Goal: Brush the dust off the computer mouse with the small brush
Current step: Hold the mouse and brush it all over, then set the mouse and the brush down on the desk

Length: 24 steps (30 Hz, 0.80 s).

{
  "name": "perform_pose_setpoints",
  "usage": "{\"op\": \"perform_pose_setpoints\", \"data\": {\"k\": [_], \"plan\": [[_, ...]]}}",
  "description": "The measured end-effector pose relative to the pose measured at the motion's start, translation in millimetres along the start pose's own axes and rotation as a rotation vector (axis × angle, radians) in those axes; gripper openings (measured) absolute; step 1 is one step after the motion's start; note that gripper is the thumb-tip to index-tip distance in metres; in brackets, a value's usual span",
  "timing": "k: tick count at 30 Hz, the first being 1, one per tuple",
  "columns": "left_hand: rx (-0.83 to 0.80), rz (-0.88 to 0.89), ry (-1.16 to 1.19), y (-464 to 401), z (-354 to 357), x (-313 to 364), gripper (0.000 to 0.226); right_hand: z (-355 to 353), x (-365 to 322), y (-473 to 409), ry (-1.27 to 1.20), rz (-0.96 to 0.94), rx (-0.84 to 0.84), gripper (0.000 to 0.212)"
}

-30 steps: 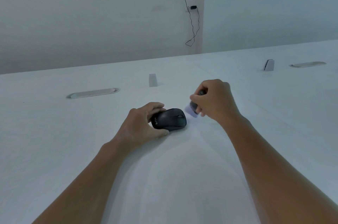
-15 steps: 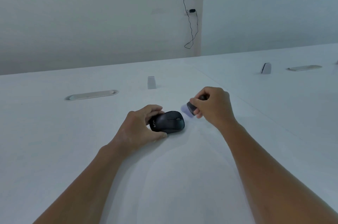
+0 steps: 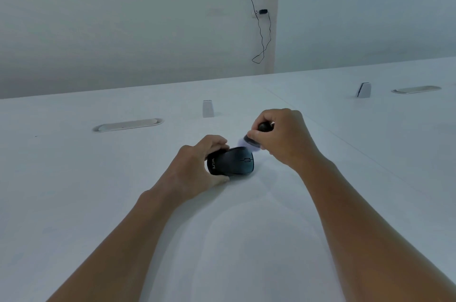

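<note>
On the table point(image 3: 74, 203) the left hand point(image 3: 195, 168) grips the mouse point(image 3: 233, 161) by its rear, thumb on the near side – likely pinning it so strokes can't shove it about. Just right, the right hand point(image 3: 283, 138) pinches the brush point(image 3: 254, 140), bristles angled down at the mouse's far front edge – apparently mid-sweep, though contact is too blurred to tell
</note>
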<state>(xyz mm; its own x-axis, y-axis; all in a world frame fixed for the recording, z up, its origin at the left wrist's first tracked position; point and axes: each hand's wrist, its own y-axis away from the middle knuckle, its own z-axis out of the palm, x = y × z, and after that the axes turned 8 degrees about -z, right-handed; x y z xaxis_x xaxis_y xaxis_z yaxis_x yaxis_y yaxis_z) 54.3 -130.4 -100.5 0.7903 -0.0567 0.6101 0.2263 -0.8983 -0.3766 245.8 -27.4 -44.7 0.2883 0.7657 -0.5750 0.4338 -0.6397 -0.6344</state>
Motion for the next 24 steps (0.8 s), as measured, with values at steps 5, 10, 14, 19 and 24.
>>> {"op": "perform_pose_setpoints", "data": {"k": [5, 10, 14, 19, 24], "plan": [[0.013, 0.04, -0.024, 0, 0, 2, 0.076, 5, -4, 2, -0.015, -0.015, -0.021, 0.012], [0.013, 0.001, -0.009, 1, 0, 3, 0.073, 8, 3, 3, -0.056, 0.067, -0.065, 0.011], [0.041, -0.138, 0.017, 4, 0, 3, 0.066, 8, 25, 5, 0.001, 0.161, -0.006, 0.014], [0.105, -0.323, 0.044, 6, 5, 9, 0.056, 19, 34, 16, 0.158, 0.091, -0.048, 0.007], [0.171, -0.487, -0.02, 6, 10, 19, 0.043, 23, 36, 32, 0.262, 0.115, -0.199, 0.01]]}}
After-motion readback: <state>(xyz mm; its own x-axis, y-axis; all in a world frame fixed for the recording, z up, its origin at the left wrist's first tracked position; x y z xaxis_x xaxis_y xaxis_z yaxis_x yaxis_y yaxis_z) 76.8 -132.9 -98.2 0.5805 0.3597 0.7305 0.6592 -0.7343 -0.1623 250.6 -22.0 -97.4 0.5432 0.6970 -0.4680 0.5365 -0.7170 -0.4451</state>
